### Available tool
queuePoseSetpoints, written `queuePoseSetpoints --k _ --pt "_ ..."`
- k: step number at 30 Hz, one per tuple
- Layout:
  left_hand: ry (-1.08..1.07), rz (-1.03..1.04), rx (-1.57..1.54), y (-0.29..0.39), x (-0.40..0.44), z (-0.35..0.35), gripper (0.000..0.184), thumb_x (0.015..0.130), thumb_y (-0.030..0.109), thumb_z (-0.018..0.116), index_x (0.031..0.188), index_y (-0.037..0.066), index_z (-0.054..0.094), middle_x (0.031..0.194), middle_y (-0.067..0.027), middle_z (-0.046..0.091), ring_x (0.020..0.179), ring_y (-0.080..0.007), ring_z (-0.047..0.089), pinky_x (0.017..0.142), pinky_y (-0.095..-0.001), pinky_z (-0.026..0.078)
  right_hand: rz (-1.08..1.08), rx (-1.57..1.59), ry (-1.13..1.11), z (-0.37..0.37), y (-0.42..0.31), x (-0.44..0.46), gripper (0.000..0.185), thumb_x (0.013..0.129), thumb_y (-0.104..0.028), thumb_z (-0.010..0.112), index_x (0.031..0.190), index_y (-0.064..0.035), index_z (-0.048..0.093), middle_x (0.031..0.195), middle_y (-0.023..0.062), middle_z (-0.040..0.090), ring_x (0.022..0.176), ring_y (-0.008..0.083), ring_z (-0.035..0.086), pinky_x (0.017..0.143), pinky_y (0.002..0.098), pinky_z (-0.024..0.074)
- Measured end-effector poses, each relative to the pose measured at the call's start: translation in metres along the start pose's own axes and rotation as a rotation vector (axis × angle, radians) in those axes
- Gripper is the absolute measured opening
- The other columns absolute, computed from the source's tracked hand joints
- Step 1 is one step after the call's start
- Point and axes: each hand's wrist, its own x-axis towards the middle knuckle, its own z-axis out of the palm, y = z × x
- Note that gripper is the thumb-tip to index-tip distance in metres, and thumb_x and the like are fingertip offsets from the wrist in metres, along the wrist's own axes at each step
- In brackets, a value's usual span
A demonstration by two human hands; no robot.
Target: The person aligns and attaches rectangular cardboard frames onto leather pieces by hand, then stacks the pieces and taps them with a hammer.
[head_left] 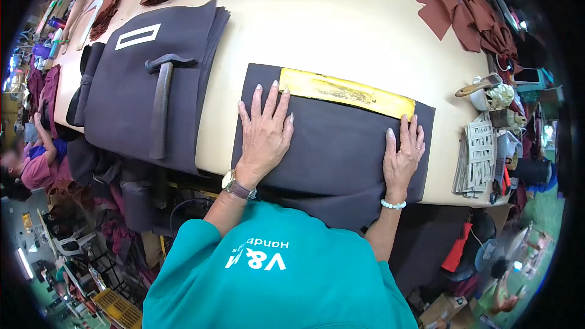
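Observation:
My left hand (263, 134) lies flat with its fingers apart on a dark sheet of material (341, 152), fingertips at the left end of a yellow strip (344, 90). At the strip's right end, the fingertips of my right hand (402, 155) touch its lower corner, the palm down on the same sheet. The strip looks stiff, with dark smudges along its middle, and runs near the sheet's far edge. The sheet's near part sags in a fold over the table edge, against my body.
Left of me, a hammer (161, 106) and a small white rectangular frame (138, 36) lie on a stack of dark sheets (122, 85). Brown pieces (457, 9) lie at the far right. A brush (477, 85) and white slotted templates (478, 155) sit at the right edge.

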Motion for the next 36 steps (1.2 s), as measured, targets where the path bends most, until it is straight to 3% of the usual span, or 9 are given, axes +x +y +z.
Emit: queuePoseSetpoints --k 17,22,23,25,27,28,29,32,36 --pt "0.011 0.046 0.067 -0.003 0.002 0.003 0.047 0.089 0.022 0.048 0.133 0.008 0.041 0.142 -0.014 0.031 0.131 -0.0376 0.025 0.101 -0.0627 0.02 0.031 0.009 0.0 -0.004 -0.005 0.002 0.047 0.087 -0.036 0.054 0.125 -0.0086 0.052 0.136 0.015 0.042 0.125 0.0375 0.035 0.103 0.0537 0.0243" --pt "-0.064 0.226 0.234 0.008 0.033 -0.021 0.032 0.088 0.019 0.048 0.113 -0.001 0.053 0.134 -0.0121 0.044 0.132 -0.0293 0.03 0.106 -0.0558 0.018 -0.075 -0.098 0.016 -0.019 -0.008 0.014 0.042 0.086 -0.037 0.052 0.111 -0.0045 0.059 0.127 0.0136 0.048 0.12 0.0358 0.039 0.098 0.0555 0.0279" --pt "0.071 0.363 0.199 0.0 0.04 -0.013 0.028 0.087 0.018 0.049 0.108 -0.001 0.054 0.116 -0.0147 0.054 0.115 -0.0318 0.047 0.098 -0.0503 0.032 -0.108 -0.094 -0.014 -0.023 -0.007 0.019 0.04 0.086 -0.037 0.052 0.106 -0.0047 0.061 0.124 0.0122 0.05 0.118 0.0347 0.04 0.097 0.0559 0.0285" --pt "-0.091 0.357 0.124 0.004 0.049 -0.019 0.032 0.086 0.018 0.051 0.113 0.001 0.054 0.095 -0.0153 0.053 0.092 -0.0299 0.053 0.082 -0.0422 0.041 -0.101 -0.012 -0.072 -0.035 0.004 0.033 0.032 0.085 -0.032 0.054 0.096 -0.0035 0.063 0.108 0.0114 0.059 0.11 0.0305 0.049 0.094 0.0504 0.0336" --pt "0.011 0.502 0.19 0.006 0.048 -0.018 0.035 0.086 0.019 0.052 0.116 0.003 0.053 0.088 -0.014 0.05 0.083 -0.0278 0.051 0.075 -0.0397 0.04 -0.044 0.195 -0.22 -0.047 0.027 0.054 0.026 0.085 -0.025 0.055 0.094 -0.0027 0.064 0.1 0.0118 0.062 0.101 0.0285 0.055 0.092 0.0416 0.0398" --pt "0.07 0.564 0.223 0.007 0.048 -0.017 0.036 0.086 0.02 0.052 0.118 0.004 0.052 0.084 -0.0134 0.048 0.079 -0.0268 0.051 0.071 -0.0385 0.04 -0.122 0.262 0.092 -0.046 0.044 0.058 0.021 0.083 -0.019 0.054 0.083 -0.0014 0.064 0.088 0.013 0.064 0.088 0.0292 0.059 0.082 0.0373 0.0453" --pt "0.011 0.513 0.234 0.008 0.047 -0.019 0.04 0.086 0.022 0.053 0.122 0.007 0.051 0.085 -0.0137 0.049 0.082 -0.0265 0.052 0.073 -0.0377 0.041 -0.056 -0.048 0.134 -0.052 0.066 0.066 0.017 0.081 -0.015 0.054 0.078 -0.002 0.064 0.087 0.0135 0.063 0.084 0.0304 0.06 0.077 0.0385 0.0466" --pt "0.023 0.483 0.215 0.01 0.046 -0.017 0.039 0.086 0.025 0.054 0.12 0.006 0.053 0.086 -0.0141 0.05 0.083 -0.0269 0.052 0.073 -0.038 0.041 0.309 -0.237 0.477 -0.071 0.121 0.063 0.013 0.079 -0.015 0.057 0.078 -0.0027 0.062 0.087 0.0127 0.061 0.079 0.0318 0.059 0.071 0.0414 0.0472" --pt "0.048 0.452 0.208 0.015 0.044 -0.016 0.038 0.086 0.027 0.054 0.117 0.006 0.054 0.087 -0.0148 0.051 0.083 -0.0277 0.052 0.072 -0.0387 0.041 0.723 -0.212 0.417 -0.088 0.141 0.057 0.036 0.077 -0.036 0.065 0.088 -0.0019 0.058 0.094 0.0172 0.059 0.088 0.0348 0.059 0.075 0.044 0.0476"
